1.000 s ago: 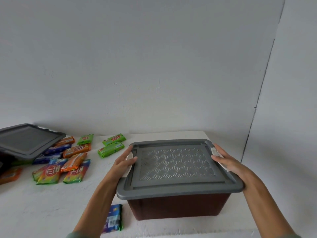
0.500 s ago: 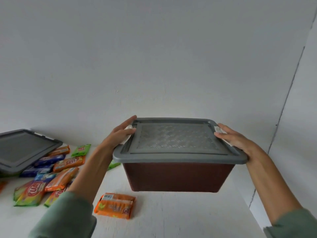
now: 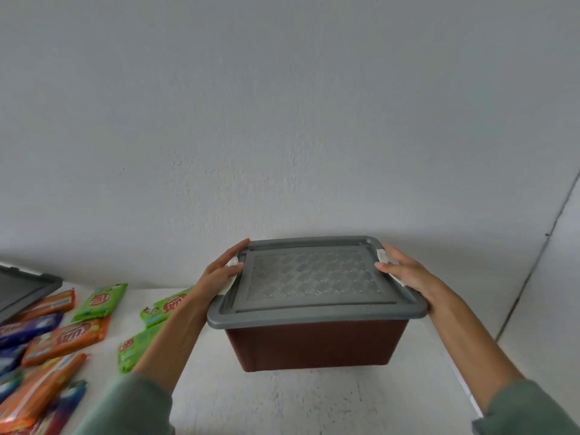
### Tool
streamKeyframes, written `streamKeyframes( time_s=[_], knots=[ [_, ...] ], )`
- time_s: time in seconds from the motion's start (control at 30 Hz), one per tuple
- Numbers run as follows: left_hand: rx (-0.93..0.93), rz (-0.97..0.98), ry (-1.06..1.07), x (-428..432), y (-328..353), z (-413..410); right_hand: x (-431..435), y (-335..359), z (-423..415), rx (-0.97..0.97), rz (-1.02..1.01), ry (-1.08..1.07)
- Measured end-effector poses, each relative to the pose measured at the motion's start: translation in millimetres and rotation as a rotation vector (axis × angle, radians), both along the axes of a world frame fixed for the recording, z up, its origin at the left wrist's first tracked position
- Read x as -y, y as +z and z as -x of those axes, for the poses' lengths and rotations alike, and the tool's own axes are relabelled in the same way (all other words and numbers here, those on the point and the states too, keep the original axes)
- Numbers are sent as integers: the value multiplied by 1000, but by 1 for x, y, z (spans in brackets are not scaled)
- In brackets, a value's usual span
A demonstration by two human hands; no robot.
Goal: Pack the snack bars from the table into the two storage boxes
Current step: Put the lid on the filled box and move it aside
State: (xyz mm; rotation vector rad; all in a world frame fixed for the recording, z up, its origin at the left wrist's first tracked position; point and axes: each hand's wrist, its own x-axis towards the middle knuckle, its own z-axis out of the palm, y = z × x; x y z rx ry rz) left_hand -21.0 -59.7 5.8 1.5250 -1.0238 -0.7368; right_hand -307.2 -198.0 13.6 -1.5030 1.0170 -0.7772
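Note:
A brown storage box with a grey patterned lid sits at the far right of the white table, close to the wall. My left hand grips its left side at the white latch. My right hand grips the right side at the other white latch. Whether the box touches the table I cannot tell. Several snack bars lie at the left: green ones, orange ones, blue ones. The grey lid of the second box shows at the left edge.
A white wall rises right behind the table. A second wall meets it at the right, forming a corner. The table's right edge runs just beside my right forearm.
The box went up off the table, then moved away from me toward the wall and came down lower. My hands kept their grip on both sides. An orange bar that lay under it is out of view.

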Motion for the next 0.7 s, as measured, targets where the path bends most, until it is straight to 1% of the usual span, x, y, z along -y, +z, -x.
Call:
streamKeyframes(
  time_s=[0.17,0.37,0.47,0.6,0.7],
  knots=[
    [13,9,3,17,-15,-8,21,-21,-10,87,-55,16],
    [17,-6,23,32,-16,-11,45,-32,-14,118,-89,-18],
    [-9,-39,40,43,-16,-14,58,-41,-15,81,-75,-46],
    [37,-76,38,50,-17,-21,69,-44,-19,50,-79,-57],
    [52,-130,27,52,-19,-23,73,-45,-17,-43,-58,-21]
  ],
)
